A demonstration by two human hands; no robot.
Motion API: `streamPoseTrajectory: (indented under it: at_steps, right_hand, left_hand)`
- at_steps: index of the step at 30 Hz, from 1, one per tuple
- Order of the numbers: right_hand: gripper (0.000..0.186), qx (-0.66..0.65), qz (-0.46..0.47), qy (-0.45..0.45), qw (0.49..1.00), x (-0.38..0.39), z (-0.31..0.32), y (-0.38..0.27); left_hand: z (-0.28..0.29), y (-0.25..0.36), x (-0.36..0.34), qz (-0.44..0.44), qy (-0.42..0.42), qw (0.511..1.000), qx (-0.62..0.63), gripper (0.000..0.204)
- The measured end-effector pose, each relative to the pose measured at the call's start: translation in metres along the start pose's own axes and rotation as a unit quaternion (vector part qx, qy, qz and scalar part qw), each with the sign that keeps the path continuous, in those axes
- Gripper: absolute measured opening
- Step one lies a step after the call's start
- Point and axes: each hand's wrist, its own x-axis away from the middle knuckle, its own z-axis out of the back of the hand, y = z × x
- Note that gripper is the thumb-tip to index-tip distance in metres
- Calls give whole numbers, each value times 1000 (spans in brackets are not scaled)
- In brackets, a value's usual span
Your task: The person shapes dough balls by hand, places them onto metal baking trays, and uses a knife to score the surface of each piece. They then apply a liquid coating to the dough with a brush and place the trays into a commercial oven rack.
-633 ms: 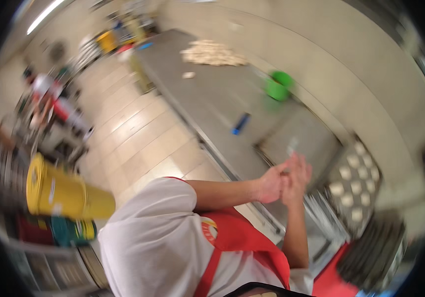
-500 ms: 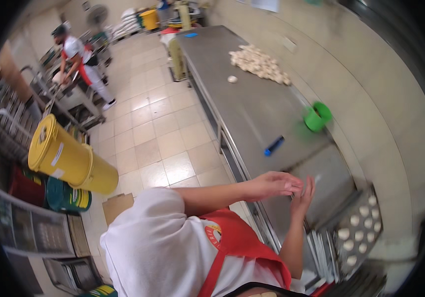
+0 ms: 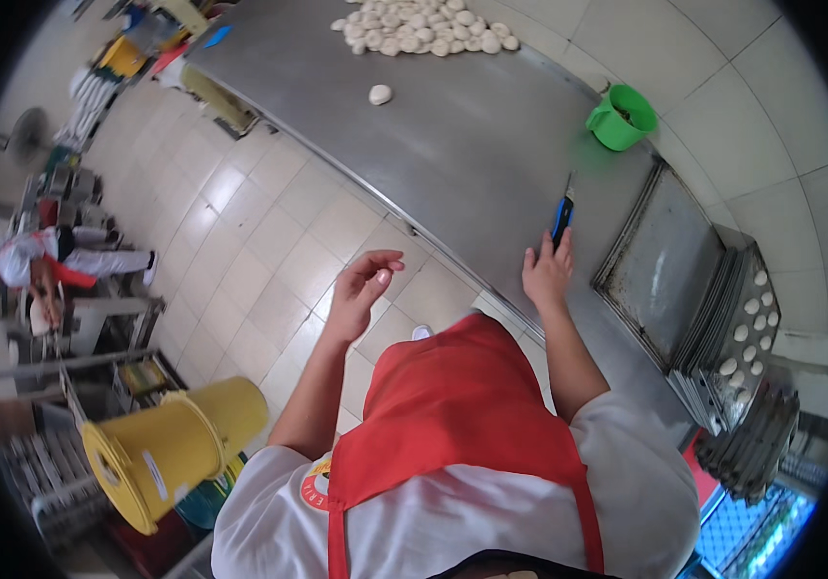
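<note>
My left hand (image 3: 364, 289) is in the air over the floor left of the steel table (image 3: 414, 164), fingers loosely bent and apart, holding nothing. My right hand (image 3: 549, 265) is over the table's near edge, fingers apart, fingertips at the handle of a blue-and-black tool (image 3: 562, 214) with a thin metal tip; I cannot tell whether they touch it. A green plastic cup (image 3: 620, 116) with dark contents stands beyond the tool. A single dough ball (image 3: 380, 95) lies apart from a pile of dough pieces (image 3: 423, 27) farther up the table.
Stacked metal trays (image 3: 655, 261) sit right of my right hand, beside a tray of dough rounds (image 3: 749, 333) against the tiled wall. Yellow buckets (image 3: 173, 444) stand at lower left, with racks behind. A co-worker (image 3: 33, 261) in a red apron bends at equipment on the left.
My hands were together in front of me; they have parted, the right moving forward to the blue tool, the left to the left. My view has turned and tipped downward.
</note>
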Motion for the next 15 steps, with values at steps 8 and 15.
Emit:
streamPoseTrajectory:
  at_steps: [8, 15]
  right_hand:
    - [54, -61, 16, 97, 993, -129, 38, -73]
    - [44, -313, 59, 163, 934, -372, 57, -187]
  left_hand:
    - [64, 79, -284, -53, 49, 964, -254, 30]
    - [110, 84, -461, -33, 84, 859, -504, 42]
